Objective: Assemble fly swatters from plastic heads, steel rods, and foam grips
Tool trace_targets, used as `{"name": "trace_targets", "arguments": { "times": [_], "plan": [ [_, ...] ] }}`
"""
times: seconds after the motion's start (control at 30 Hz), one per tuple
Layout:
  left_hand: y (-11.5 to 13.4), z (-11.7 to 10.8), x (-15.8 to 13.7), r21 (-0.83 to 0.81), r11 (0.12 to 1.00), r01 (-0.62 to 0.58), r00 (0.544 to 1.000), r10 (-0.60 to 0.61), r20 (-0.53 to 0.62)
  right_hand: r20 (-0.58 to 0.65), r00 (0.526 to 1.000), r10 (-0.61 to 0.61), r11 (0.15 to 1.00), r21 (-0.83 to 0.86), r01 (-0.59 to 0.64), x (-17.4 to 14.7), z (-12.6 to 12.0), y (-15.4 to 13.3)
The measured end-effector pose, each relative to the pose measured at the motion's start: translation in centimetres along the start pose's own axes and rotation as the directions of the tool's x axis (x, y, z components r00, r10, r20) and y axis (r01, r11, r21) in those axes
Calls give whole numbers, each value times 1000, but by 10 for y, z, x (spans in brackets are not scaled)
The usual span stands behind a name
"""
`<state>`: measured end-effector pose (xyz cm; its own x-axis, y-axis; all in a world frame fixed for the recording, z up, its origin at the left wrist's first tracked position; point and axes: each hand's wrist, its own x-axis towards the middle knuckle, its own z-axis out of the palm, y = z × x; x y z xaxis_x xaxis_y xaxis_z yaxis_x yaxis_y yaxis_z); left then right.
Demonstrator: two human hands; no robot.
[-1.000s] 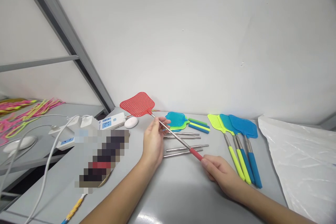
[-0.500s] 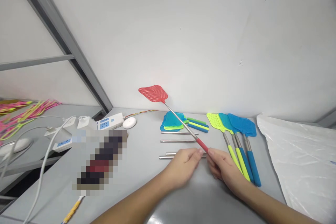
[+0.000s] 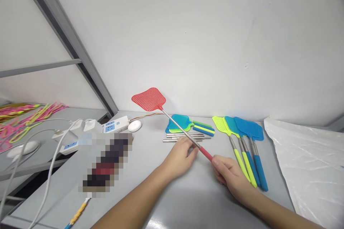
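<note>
My right hand [image 3: 231, 175] is closed round the red handle of a fly swatter [image 3: 149, 99], whose perforated red head is raised to the upper left on a thin metal shaft. My left hand [image 3: 179, 158] lies low over the table behind that shaft, thumb apart from the fingers. Its fingertips touch a group of loose metal rods [image 3: 170, 141] lying close together; the shaft partly hides them. Just beyond the rods is a small pile of blue and green swatter heads [image 3: 178, 122] with short coloured handles.
Several assembled blue and yellow-green swatters [image 3: 248, 128] lie side by side at the right. A white plastic sheet [image 3: 309, 164] covers the table's right end. At the left are a power strip [image 3: 116, 125], a round white device [image 3: 134, 126], cables and a pixelated object [image 3: 107, 164].
My left hand has moved away from the swatter handle, up and left to the rods. The spread rods are now gathered closer to the pile. The red swatter has swung slightly left.
</note>
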<state>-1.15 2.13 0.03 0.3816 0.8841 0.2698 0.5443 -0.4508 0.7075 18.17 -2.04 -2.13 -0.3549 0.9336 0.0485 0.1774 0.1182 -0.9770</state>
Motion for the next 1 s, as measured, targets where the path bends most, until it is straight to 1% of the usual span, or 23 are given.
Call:
{"name": "trace_targets", "arguments": {
  "times": [0.23,0.53,0.73,1.0],
  "plan": [
    [1,-3,0,-18,1000,14,1000,-14,-22,14,1000,17,1000,5,-17,0,0,2],
    [6,-6,2,-23,999,-24,999,24,25,19,999,26,999,45,-27,0,0,2],
    [8,-7,2,-20,999,-36,997,37,65,14,1000,25,999,42,-26,0,0,1],
    [10,-7,1,-84,995,-52,997,56,48,14,1000,18,1000,21,-18,-1,0,1]
  ]
}}
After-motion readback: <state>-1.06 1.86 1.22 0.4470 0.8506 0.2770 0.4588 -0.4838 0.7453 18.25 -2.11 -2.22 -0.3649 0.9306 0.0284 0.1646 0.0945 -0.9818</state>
